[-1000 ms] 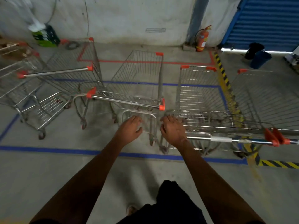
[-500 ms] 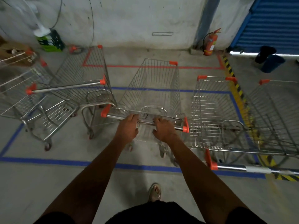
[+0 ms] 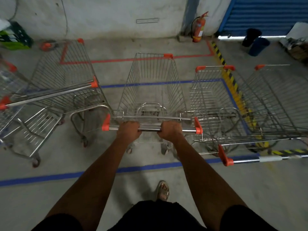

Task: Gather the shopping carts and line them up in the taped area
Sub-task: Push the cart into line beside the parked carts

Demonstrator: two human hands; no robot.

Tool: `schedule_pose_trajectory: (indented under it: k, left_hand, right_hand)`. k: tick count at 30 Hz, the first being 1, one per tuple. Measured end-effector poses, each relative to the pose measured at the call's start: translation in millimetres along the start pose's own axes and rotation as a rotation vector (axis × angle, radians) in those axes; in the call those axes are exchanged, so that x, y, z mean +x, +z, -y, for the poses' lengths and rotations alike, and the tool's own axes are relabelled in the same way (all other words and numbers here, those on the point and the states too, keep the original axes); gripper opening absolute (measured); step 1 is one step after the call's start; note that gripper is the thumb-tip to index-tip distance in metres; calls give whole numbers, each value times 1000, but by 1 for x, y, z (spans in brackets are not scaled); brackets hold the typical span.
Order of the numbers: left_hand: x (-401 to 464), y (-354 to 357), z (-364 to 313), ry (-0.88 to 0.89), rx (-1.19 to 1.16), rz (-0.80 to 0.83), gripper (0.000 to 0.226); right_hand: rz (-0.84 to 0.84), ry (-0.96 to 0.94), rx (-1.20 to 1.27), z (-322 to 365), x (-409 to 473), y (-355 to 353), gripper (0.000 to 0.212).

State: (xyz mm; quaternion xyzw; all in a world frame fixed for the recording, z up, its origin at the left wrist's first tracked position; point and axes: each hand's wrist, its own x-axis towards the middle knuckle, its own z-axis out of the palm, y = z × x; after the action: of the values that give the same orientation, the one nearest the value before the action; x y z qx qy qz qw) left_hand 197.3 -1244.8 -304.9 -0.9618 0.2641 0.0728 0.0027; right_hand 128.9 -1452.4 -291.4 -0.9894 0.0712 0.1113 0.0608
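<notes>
Both of the person's hands are on the handle (image 3: 150,130) of the middle cart (image 3: 152,90), the left hand (image 3: 128,131) near the orange cap at one end and the right hand (image 3: 170,131) nearer the other, with a bare stretch of bar between them. The fingers of each hand are curled down over the bar and wrapped round it; their tips are out of sight beneath. This cart stands inside the blue tape (image 3: 143,167) on the concrete floor (image 3: 50,194), nose pointing toward the far wall, its rear wheels just beyond the near line. To its right sits another cart (image 3: 211,97), close alongside and facing the same way, and a third cart (image 3: 280,100) stands past that, over the yellow and black striped line (image 3: 233,84). On the left, a cart (image 3: 66,80) sits turned at an angle, well out of line with the middle one, and part of one more cart (image 3: 10,100) shows at the left edge. Red tape (image 3: 133,60) marks a second area farther back. A fire extinguisher (image 3: 198,27) stands against the far wall beside a blue shutter (image 3: 266,12), with a blue bin (image 3: 258,46) near it and a green crate (image 3: 15,37) in the left corner. One sandalled foot (image 3: 163,190) is planted behind the near blue line.
</notes>
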Motion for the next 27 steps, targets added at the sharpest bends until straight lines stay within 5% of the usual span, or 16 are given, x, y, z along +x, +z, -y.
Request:
schedule_pose_trajectory:
  k: [13, 23, 27]
  left_hand:
    - [-50, 7, 6, 153, -85, 157, 37]
    - [-89, 17, -66, 131, -27, 74, 42]
    - [-92, 16, -76, 122, 16, 94, 40]
  right_hand:
    - [-1, -1, -70, 11, -65, 17, 37]
    - [-32, 22, -108, -40, -107, 23, 52]
    - [-25, -3, -118, -47, -113, 25, 37]
